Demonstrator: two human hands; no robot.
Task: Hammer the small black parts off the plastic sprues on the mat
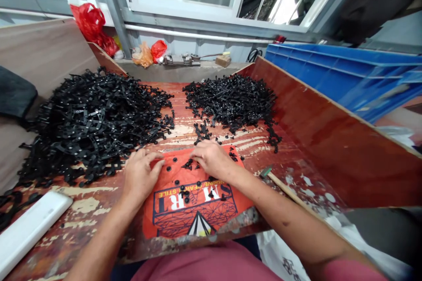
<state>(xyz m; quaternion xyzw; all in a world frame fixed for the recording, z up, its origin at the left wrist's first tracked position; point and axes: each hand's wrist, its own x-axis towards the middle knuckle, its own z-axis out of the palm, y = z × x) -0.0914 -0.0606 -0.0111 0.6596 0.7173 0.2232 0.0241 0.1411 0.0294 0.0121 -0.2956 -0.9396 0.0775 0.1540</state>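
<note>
My left hand (142, 172) is at the left edge of an orange-red printed cloth (171, 224), beside the large heap of black plastic parts (95, 118). Its thumb and forefinger are apart, with nothing visible between them; its other fingers are partly hidden. Over the upper middle of the cloth, my right hand (211, 158) bends its fingers down, closed at a small black plastic part (187, 165). The fingertips partly hide what they grip. Several small round black pieces (177, 182) lie scattered on the cloth between and below my hands.
A second heap of black parts (231, 101) lies at the back right. A hammer (280, 184) rests right of the cloth, and a white oblong case (33, 232) at the left front. Wooden boards (316, 127) wall the sides; a blue crate (343, 74) stands beyond the right one.
</note>
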